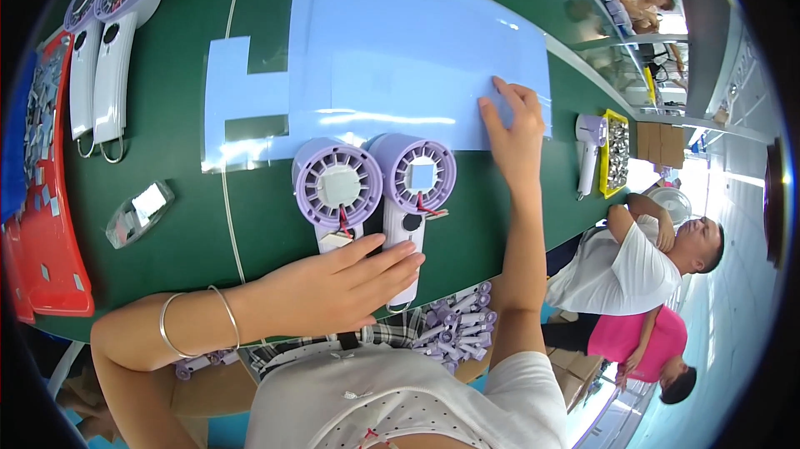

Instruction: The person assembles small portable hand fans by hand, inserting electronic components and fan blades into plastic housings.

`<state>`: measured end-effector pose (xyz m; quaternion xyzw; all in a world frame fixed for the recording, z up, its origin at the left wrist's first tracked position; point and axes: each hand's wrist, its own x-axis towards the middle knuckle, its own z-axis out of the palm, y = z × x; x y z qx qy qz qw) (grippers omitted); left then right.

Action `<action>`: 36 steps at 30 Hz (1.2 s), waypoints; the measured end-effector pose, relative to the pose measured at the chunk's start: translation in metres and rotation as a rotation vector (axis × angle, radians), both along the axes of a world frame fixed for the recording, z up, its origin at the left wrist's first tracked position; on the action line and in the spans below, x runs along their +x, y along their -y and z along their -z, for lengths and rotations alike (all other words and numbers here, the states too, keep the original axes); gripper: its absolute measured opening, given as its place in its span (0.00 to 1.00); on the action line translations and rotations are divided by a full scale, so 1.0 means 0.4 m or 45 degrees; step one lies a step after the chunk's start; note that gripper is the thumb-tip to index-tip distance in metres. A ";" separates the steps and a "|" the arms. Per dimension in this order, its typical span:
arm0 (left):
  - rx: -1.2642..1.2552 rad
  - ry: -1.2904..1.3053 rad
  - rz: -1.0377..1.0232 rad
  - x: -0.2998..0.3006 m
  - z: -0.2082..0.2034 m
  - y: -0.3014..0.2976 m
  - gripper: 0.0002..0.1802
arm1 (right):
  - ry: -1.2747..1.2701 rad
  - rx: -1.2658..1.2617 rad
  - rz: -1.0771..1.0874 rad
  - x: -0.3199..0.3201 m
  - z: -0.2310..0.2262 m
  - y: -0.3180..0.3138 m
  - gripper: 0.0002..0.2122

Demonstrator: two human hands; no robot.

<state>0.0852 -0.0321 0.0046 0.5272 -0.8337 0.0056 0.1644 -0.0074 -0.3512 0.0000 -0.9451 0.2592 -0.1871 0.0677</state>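
Observation:
Two handheld fans lie side by side in front of me, a left fan (337, 186) and a right fan (414, 175). Both have round purple heads, white handles, and red wires at the open hub. A pale square sits on the left hub, a blue one on the right. Across their handles rests my left hand (346, 285), fingers stretched out flat; it covers most of the left handle. My right hand (514, 125) touches the near right part of a glossy blue sheet (400, 49), thumb and fingers apart, with nothing visibly held.
Two more fans (117, 49) lie far left beside a red tray (62, 274) of small squares. A clear packet (140, 214) lies nearby. At right are another fan (588, 153) and a yellow tray (615, 174) of small parts. Purple-white pieces (454, 328) fill a box below the table edge. People stand at right.

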 end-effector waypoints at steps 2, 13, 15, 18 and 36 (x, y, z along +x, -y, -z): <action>-0.006 0.010 -0.030 0.000 0.002 0.003 0.39 | 0.067 0.047 0.027 0.009 0.004 0.009 0.18; 0.056 0.024 0.029 0.007 -0.029 -0.001 0.36 | 0.237 -0.041 0.011 0.021 0.016 0.022 0.09; 0.017 0.018 0.033 0.003 -0.028 0.003 0.36 | 0.230 0.125 0.066 0.020 0.009 0.041 0.07; -0.003 -0.020 0.021 0.001 -0.023 0.000 0.36 | 0.193 0.264 0.105 0.035 0.001 0.061 0.05; -0.106 -0.070 -0.047 -0.017 0.022 0.004 0.44 | 0.478 0.794 -0.209 0.035 -0.209 -0.137 0.05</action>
